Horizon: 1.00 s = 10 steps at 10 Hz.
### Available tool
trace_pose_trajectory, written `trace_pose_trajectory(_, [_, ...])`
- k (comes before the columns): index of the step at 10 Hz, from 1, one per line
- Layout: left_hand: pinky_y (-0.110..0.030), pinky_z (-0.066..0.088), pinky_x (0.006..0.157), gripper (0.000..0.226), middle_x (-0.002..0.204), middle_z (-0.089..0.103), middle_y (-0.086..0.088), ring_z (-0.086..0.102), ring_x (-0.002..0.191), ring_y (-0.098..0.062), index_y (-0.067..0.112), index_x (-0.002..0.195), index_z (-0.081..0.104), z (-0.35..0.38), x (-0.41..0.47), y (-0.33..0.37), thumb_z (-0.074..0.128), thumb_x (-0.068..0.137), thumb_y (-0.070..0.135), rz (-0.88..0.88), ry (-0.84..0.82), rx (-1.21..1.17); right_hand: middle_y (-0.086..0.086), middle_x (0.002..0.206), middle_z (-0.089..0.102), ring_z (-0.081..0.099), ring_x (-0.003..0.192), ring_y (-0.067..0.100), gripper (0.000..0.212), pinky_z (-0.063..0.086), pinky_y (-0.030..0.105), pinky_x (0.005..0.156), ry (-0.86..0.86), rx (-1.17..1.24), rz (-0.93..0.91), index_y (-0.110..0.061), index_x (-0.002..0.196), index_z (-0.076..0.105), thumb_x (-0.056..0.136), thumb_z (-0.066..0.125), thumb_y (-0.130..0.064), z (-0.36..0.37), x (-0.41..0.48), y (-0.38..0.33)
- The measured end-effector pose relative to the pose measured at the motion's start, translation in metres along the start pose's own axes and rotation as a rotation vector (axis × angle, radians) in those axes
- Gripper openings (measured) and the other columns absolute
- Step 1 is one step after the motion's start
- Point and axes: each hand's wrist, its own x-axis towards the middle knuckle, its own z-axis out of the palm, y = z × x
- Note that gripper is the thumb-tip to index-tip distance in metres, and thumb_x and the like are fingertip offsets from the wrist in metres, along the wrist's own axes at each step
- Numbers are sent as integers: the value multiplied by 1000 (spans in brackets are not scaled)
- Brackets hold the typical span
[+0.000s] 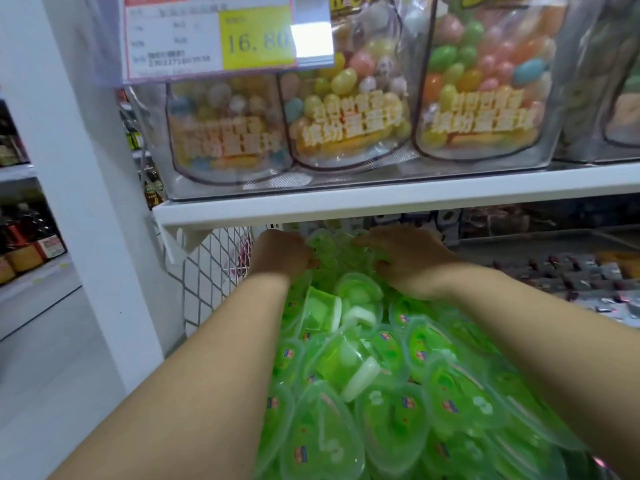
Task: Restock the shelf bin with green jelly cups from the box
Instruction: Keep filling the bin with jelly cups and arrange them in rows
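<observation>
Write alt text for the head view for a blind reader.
Two bare arms reach into a wire-sided shelf bin heaped with green jelly cups, the left hand and right hand on the cups at the back, under a white shelf; their grip is unclear. Above stand clear bags of coloured sweets and a price tag.

shelf bin (207, 271), green jelly cups (391, 427) heaped

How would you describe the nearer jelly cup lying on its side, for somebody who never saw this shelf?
Look under the white shelf board, into the bin of green jelly cups. Near the pile's middle, the nearer tipped cup shows its white end, while neighbours lie flat, labels up.
</observation>
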Motion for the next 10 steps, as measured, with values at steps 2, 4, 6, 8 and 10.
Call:
trace_pose_trajectory(2, [-41, 51, 91, 29, 114, 64, -23, 61, 106, -35, -7, 114, 61, -2, 0, 2, 57, 90, 8, 95, 25, 102, -6, 151, 31, 27, 139, 17, 54, 17, 42, 115, 17, -7, 8, -44, 140, 31, 93, 46, -23, -9, -8, -4])
trace_pose_trajectory(4, [-30, 40, 102, 36, 138, 50, -12, 47, 126, -27, 10, 129, 55, -21, -31, 11, 44, 96, 15, 127, 95, 369, -1, 139, 50, 46, 126, 21, 45, 36, 33, 106, 138, 142, -65, -35, 130, 51, 88, 50, -19, -18, -43, -16])
trace_pose_trajectory(6, [-25, 46, 87, 28, 113, 67, -10, 62, 104, -25, 12, 114, 67, -38, -102, -3, 55, 89, 10, 158, 153, 94, 1, 128, 60, 54, 119, 23, 39, 45, 38, 99, 151, 264, -18, -25, 126, 57, 88, 57, -35, -22, -75, -40])
trace_pose_trajectory(8, [4, 33, 61, 30, 102, 63, 3, 55, 85, -5, 14, 117, 64, -40, -133, -19, 55, 90, 4, 251, 148, -44, 8, 128, 59, 54, 119, 26, 45, 44, 36, 98, 145, 236, 72, -21, 131, 54, 87, 62, -32, -25, -73, -57])
trace_pose_trajectory(10, [-16, 39, 92, 32, 118, 62, 8, 55, 104, -2, 22, 119, 61, -36, -140, -31, 53, 92, 7, 261, 112, -107, 5, 109, 69, 61, 100, 18, 23, 35, 15, 75, 239, 337, 112, -12, 105, 70, 84, 66, -21, -19, -63, -59])
